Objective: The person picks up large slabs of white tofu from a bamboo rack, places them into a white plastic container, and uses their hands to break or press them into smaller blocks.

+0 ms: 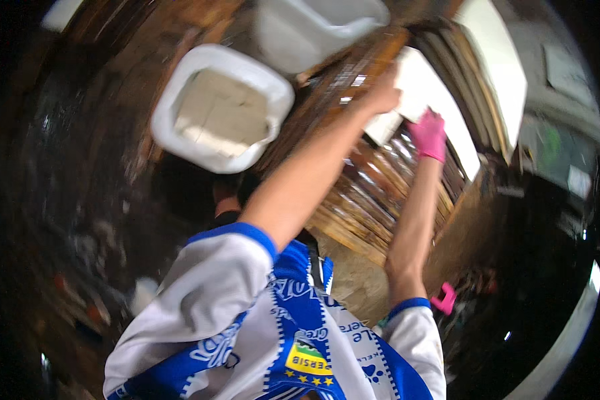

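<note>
Blue-and-white shirt [247, 327] fills lower edge, both forearms stretching up and away. Bare left hand [383, 93] at left edge of white slab [433, 93]; blur hides fingers, cannot tell whether grasping. Pink-gloved right hand [428, 137] at same slab's lower edge, grip also unclear. Slab lies over glossy brown slats [370, 193], beside upright stack of boards [470, 83]. Left of slats, white tub [164, 127] holding pale blocks [223, 110]; second tub [300, 40] beyond.

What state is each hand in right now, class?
Left hand: at the white sheet, blurred; grip cannot be told.
Right hand: pink-gloved, at the same sheet; grip cannot be told.
</note>
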`<state>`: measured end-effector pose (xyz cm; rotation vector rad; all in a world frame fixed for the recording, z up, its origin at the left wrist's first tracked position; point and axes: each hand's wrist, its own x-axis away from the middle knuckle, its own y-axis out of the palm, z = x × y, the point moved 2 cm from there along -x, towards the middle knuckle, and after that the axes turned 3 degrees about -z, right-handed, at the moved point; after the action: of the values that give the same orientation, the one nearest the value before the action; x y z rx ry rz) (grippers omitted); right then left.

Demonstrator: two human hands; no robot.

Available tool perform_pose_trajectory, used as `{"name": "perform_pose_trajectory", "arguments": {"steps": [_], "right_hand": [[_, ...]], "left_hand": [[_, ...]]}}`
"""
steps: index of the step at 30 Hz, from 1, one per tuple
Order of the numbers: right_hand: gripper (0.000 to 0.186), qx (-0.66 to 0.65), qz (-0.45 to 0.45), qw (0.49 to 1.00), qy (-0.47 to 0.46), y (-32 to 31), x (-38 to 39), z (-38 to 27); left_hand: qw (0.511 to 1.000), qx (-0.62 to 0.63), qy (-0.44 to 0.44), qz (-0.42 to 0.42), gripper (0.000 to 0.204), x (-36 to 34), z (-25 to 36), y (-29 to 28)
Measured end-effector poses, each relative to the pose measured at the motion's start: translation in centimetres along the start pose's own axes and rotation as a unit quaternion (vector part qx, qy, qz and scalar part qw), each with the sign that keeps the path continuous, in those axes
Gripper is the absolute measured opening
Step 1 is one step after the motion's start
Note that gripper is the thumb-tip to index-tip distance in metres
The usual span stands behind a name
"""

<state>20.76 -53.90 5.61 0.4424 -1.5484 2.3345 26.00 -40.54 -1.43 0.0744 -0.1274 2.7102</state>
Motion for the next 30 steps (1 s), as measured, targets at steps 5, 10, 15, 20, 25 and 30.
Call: {"name": "perform_pose_trajectory", "arguments": {"steps": [5, 10, 15, 20, 25, 30], "right_hand": [[0.051, -0.543, 0.124, 0.826, -0.084, 5.1, -5.0, 7.2], [0.046, -0.58, 0.202, 0.786, -0.072, 2.0, 0.5, 5.7], [0.048, -0.353, 0.407, 0.841, -0.039, -3.1, 11.8, 2.3], [0.046, -0.71, 0.237, 0.662, 0.045, -7.6, 14.8, -10.3], [0.041, -0.922, -0.046, 0.375, 0.091, -5.8, 10.2, -27.0], [0.052, -0.937, -0.192, 0.285, 0.055, -3.5, 3.6, -36.8]], "left_hand": [[1.0, 0.01, 0.001, 0.021, 0.067, -1.7, 2.5, 2.2], [0.991, 0.06, 0.074, 0.096, 0.057, 1.8, 5.2, 2.8], [0.966, -0.095, 0.215, 0.106, 0.057, 11.4, 13.2, 1.4], [0.981, -0.154, 0.004, 0.117, 0.083, 21.2, 12.8, -5.9], [0.914, 0.165, -0.26, 0.265, 0.083, 24.1, 3.2, -13.2], [0.861, 0.259, -0.36, 0.25, 0.078, 22.7, -8.5, -18.5]]}}
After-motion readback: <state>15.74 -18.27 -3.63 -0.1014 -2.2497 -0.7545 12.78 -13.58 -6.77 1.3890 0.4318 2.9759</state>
